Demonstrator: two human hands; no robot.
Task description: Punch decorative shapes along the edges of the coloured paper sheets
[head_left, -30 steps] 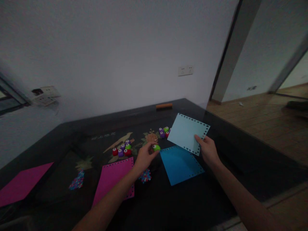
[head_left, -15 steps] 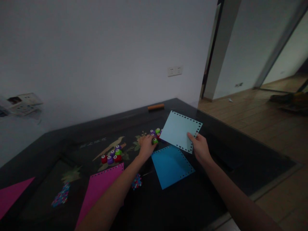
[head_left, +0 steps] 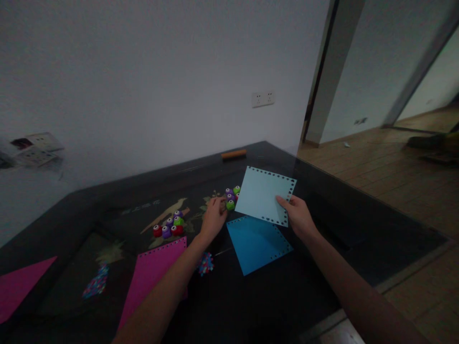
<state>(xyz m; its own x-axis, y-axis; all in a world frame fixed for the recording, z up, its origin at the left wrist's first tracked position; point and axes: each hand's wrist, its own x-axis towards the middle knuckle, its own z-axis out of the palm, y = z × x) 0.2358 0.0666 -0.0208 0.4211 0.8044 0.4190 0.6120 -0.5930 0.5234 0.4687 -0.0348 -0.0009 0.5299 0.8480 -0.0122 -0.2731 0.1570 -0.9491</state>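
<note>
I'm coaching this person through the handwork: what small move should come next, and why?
Probably ease the left hand back from the nearest green eyeball toy. That toy sits beside the purple eyeball toys, and the fingers are right by it, though whether they touch is unclear. The right hand grips the pale blue sheet.
</note>
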